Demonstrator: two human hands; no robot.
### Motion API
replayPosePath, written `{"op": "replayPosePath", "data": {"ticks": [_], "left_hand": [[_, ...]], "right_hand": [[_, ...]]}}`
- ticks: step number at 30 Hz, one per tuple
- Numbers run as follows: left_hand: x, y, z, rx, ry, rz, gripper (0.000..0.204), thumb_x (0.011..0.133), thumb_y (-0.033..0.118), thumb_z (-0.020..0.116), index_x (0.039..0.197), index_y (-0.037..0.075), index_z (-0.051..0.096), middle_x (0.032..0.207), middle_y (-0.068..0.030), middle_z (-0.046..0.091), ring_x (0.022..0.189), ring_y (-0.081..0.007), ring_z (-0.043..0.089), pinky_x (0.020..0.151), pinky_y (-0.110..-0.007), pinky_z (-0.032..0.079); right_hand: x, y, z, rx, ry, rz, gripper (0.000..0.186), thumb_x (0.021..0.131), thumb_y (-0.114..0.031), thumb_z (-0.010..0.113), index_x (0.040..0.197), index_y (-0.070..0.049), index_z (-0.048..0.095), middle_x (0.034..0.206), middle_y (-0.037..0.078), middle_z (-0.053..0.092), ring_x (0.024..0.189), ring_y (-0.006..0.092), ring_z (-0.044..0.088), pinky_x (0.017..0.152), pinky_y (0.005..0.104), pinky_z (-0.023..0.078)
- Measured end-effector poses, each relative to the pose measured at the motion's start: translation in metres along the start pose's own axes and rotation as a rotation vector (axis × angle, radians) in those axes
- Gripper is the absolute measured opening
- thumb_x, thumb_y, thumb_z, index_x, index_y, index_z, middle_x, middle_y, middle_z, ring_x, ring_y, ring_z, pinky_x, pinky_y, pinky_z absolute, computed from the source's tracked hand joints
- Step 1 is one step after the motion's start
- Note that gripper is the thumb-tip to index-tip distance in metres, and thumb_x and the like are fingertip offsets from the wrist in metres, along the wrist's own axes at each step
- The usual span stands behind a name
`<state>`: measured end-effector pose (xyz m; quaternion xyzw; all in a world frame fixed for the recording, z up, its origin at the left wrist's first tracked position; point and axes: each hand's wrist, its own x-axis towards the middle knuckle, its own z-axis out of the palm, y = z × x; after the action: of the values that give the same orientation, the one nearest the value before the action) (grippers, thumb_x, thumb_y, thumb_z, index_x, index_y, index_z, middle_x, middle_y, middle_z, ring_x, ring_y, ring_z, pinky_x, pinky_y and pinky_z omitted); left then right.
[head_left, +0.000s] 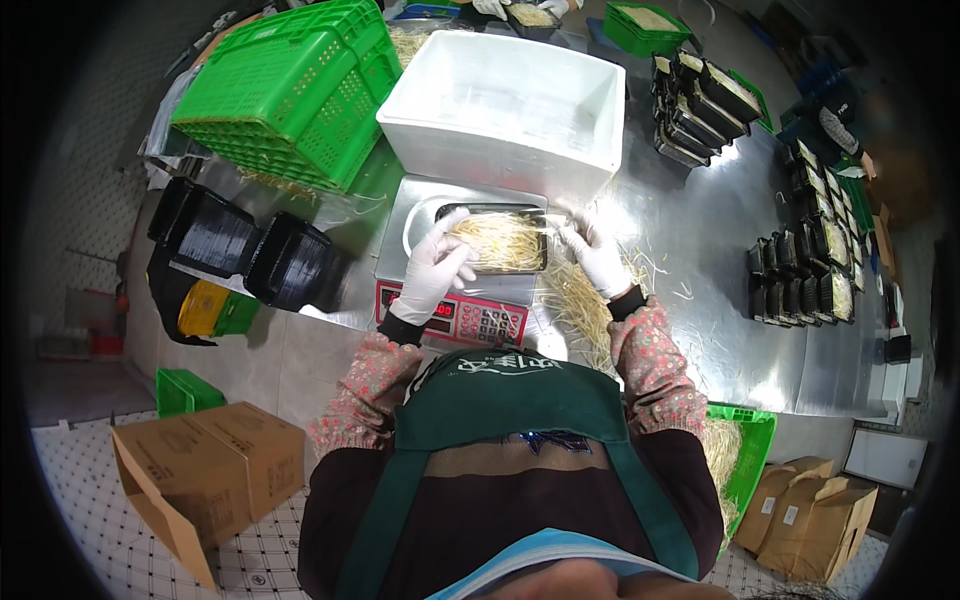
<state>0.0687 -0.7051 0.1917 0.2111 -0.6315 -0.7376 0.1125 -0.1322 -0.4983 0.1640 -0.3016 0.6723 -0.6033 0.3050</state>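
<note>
A black rectangular tray filled with pale bean sprouts rests on the steel plate of a scale with a red front panel. My left hand, in a white glove, lies over the tray's left end. Its thumb and fingers are apart, and some fingertips touch the sprouts. At the right end, my gloved right hand has its fingers bent together close to the rim. Its fingertips are slightly blurred, so whatever they pinch cannot be made out. Loose sprouts lie on the table below that hand.
A white foam box stands behind the scale, beside stacked green crates. Stacked black trays sit at left. Filled trays are piled at right on the steel table. Another person's gloved hands work at the far edge.
</note>
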Motion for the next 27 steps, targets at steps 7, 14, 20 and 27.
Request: {"op": "replayPosePath", "data": {"ticks": [7,14,20,27], "left_hand": [[0.058,-0.034,-0.02,1.008,0.532,0.397,0.025,0.091,0.024,0.066,0.112,0.011,0.07,0.092,-0.0074,0.064,0.078,-0.0169,0.064,0.073,-0.027,0.049],[0.093,-0.101,-0.065,0.051,0.359,0.05,0.039,0.089,0.027,0.068,0.116,-0.001,0.067,0.097,-0.0097,0.071,0.083,-0.0143,0.065,0.072,-0.026,0.049],[0.091,-0.082,-0.068,-0.078,0.249,-0.095,0.008,0.087,0.008,0.066,0.091,0.002,0.068,0.081,0.0006,0.066,0.069,-0.0087,0.06,0.065,-0.024,0.049],[0.078,-0.09,-0.049,0.302,0.466,0.31,0.031,0.089,0.012,0.066,0.117,-0.002,0.062,0.112,-0.0109,0.065,0.097,-0.0193,0.063,0.086,-0.03,0.049]], "right_hand": [[0.043,0.051,0.025,-0.593,0.26,-0.282,0.03,0.094,-0.027,0.059,0.116,-0.007,0.065,0.107,0.016,0.068,0.101,0.0307,0.065,0.089,0.0361,0.05],[0.07,0.086,0.039,0.069,0.185,-0.018,0.023,0.092,-0.02,0.065,0.108,-0.002,0.065,0.094,0.003,0.068,0.085,0.0116,0.061,0.078,0.026,0.048],[0.076,0.101,0.041,0.295,0.199,0.043,0.011,0.089,-0.014,0.069,0.09,-0.004,0.065,0.083,-0.002,0.063,0.075,0.0059,0.054,0.071,0.0225,0.045],[0.073,0.085,0.057,0.324,0.273,0.043,0.011,0.088,-0.013,0.069,0.087,-0.003,0.065,0.079,-0.003,0.063,0.071,0.0056,0.053,0.068,0.0223,0.044]]}}
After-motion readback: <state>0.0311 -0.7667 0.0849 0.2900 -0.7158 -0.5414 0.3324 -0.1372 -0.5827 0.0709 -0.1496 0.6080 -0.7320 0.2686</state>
